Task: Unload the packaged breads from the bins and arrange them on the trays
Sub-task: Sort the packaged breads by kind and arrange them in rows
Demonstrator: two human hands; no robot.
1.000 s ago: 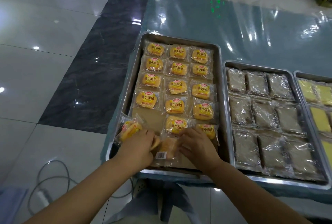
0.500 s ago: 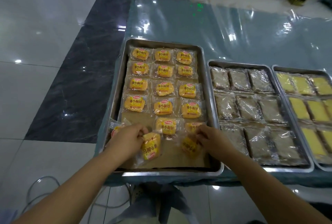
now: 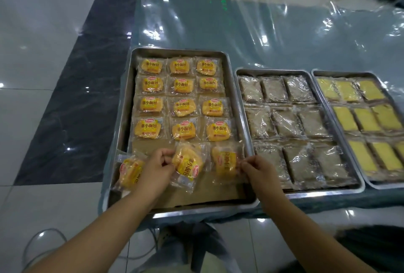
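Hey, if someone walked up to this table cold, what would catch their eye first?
Probably the bright yellow bread packets in neat rows of three on the leftmost tray. Next, both hands at its near end: the left hand pinches a tilted packet, the right hand grips another packet. Two full trays sit beside it: brown bars, then yellow cakes.

trays (image 3: pixel 239 106): brushed metal, dull sheen
bread wrappers (image 3: pixel 188 163): clear crinkled plastic, glossy
table cover (image 3: pixel 262 32): shiny plastic film
tray liner (image 3: pixel 218 189): matt brown paper
floor (image 3: pixel 43 21): polished tile
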